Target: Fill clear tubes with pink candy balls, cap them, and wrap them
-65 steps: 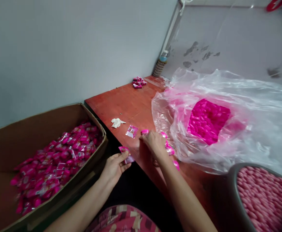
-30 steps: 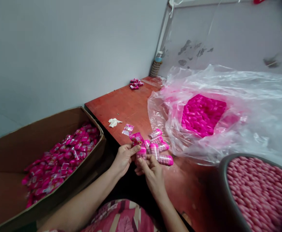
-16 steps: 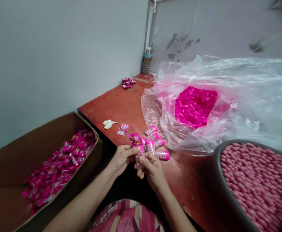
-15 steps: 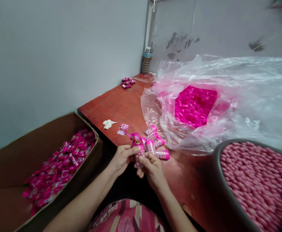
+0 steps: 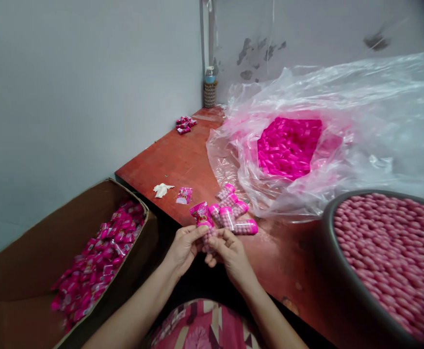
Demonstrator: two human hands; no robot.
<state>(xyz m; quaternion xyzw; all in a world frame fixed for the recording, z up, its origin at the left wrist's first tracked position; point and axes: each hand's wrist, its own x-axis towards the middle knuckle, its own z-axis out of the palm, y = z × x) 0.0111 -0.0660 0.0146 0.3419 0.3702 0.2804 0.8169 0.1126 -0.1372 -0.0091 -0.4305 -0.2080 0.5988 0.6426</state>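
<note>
My left hand (image 5: 186,248) and my right hand (image 5: 231,252) meet at the table's near edge. Both are closed on one small clear candy bottle (image 5: 209,233) with a pink cap and pale pink balls inside. My left thumb presses near its cap, while my right fingers pinch its side and lower part. A printed pink wrapper (image 5: 200,213) shows just past my left fingertips; I cannot tell whether it touches the bottle. Beyond my hands lie several similar filled bottles (image 5: 239,209) in a loose cluster. Another flat printed wrapper (image 5: 184,195) rests to the left of them.
An open cardboard box (image 5: 147,218) at left holds many pink packets (image 5: 99,257). On the red table (image 5: 175,160) are a crumpled white scrap (image 5: 163,189) and a clear plastic bag (image 5: 365,145) of pink caps (image 5: 288,148). A dark tub (image 5: 330,232) of pink candies stands at right.
The view has shifted a little, so the tub and bag appear higher. Both hands keep their hold on the bottle, and more of the printed wrapper now shows above my left thumb.
</note>
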